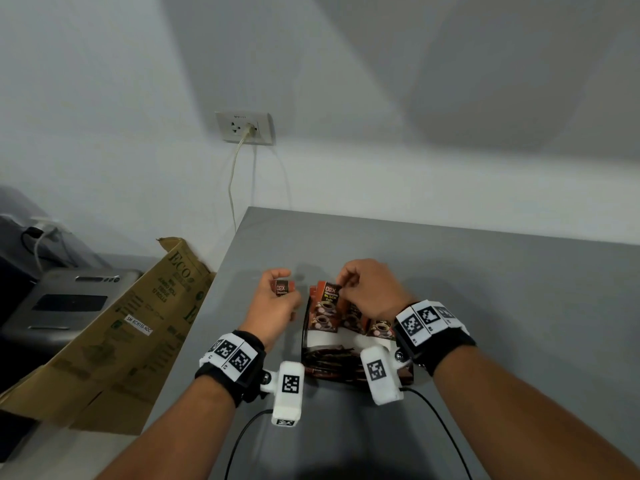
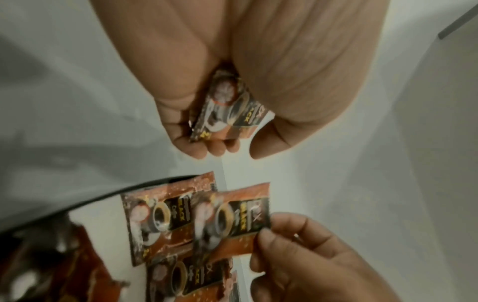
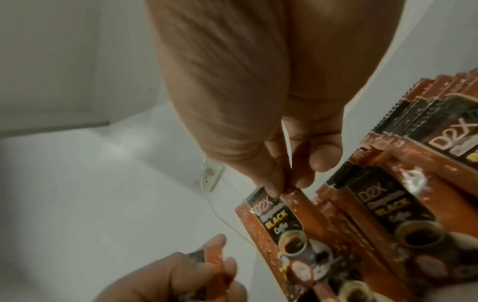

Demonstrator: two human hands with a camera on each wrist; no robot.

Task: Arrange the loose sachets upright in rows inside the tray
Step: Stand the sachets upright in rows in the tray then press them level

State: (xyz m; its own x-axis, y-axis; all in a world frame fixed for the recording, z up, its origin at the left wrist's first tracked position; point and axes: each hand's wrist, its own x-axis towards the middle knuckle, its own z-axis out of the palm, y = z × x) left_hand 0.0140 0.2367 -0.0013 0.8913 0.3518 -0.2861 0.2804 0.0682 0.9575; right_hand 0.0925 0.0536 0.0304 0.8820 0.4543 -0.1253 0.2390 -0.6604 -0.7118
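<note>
A dark tray (image 1: 306,336) on the grey table holds brown-and-black coffee sachets (image 1: 353,322) standing upright in rows; more lie flat at its near end (image 1: 329,358). My right hand (image 1: 360,289) pinches the top edge of one upright sachet (image 1: 327,308) at the tray's far left; in the right wrist view the thumb and finger (image 3: 289,183) grip that sachet (image 3: 282,228). My left hand (image 1: 277,299), left of the tray, holds another sachet (image 1: 284,287), which shows in its curled fingers (image 2: 204,147) as a crumpled packet (image 2: 227,110).
A flattened cardboard box (image 1: 131,334) leans off the table's left edge, beside a grey appliance (image 1: 69,303). A wall socket (image 1: 244,128) with a cord sits behind. Bare grey table (image 1: 502,306) spreads to the right and behind the tray.
</note>
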